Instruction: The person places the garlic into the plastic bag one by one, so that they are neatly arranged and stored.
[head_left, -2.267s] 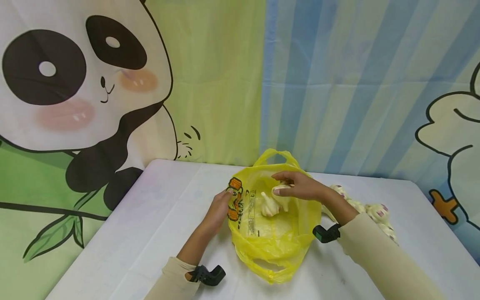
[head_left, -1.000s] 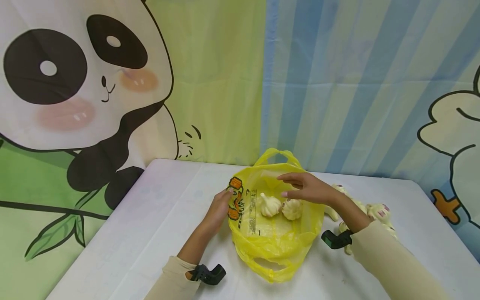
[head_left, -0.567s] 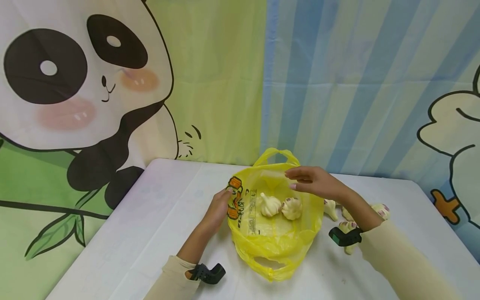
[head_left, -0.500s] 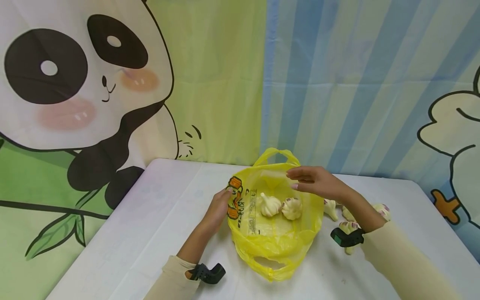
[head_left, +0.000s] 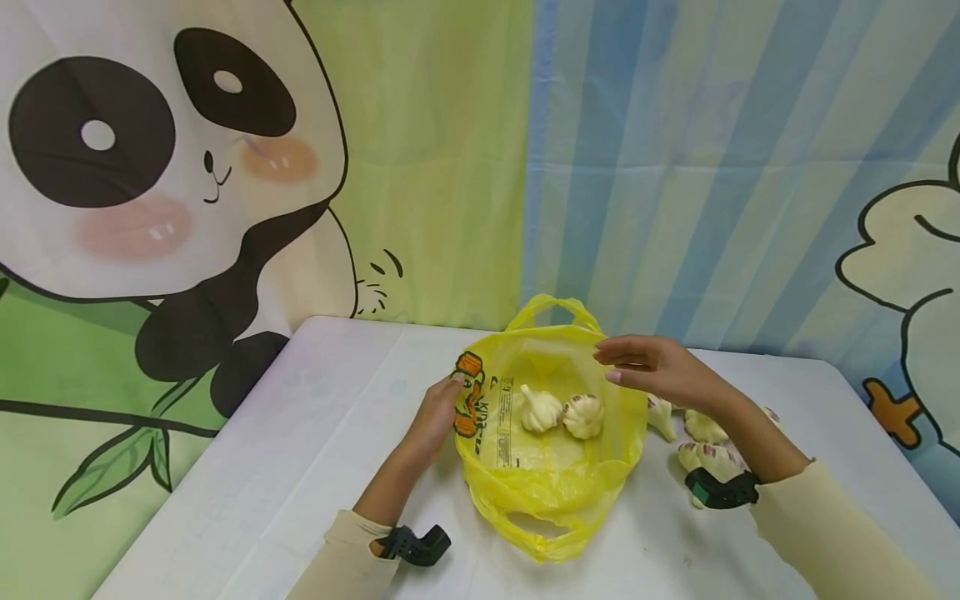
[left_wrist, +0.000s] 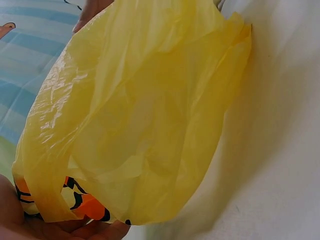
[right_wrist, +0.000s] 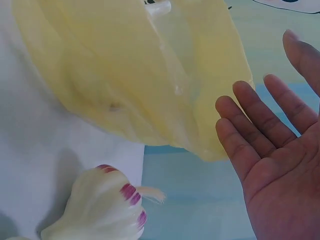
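A yellow plastic bag [head_left: 555, 492] stands with its mouth open on the table, and two garlic bulbs lie inside: one garlic bulb [head_left: 540, 410] at left and a purple-streaked garlic bulb [head_left: 583, 417] beside it. My left hand [head_left: 435, 421] pinches the bag's left rim, thumb over the orange print; its fingers [left_wrist: 105, 230] curl behind the plastic in the left wrist view. Over the bag's right rim is my right hand [head_left: 660, 367], holding nothing, its fingers [right_wrist: 260, 117] extended and spread in the right wrist view. A garlic bulb [right_wrist: 102, 205] lies below that hand.
More garlic bulbs [head_left: 708, 458] lie on the white table [head_left: 360, 400] right of the bag, partly hidden under my right forearm. Behind the table hangs a printed curtain [head_left: 435, 167] with a panda on it.
My right hand has let go of the second garlic bulb inside the bag, and has drawn back rightward to the rim. My left hand has kept its grip on the bag.
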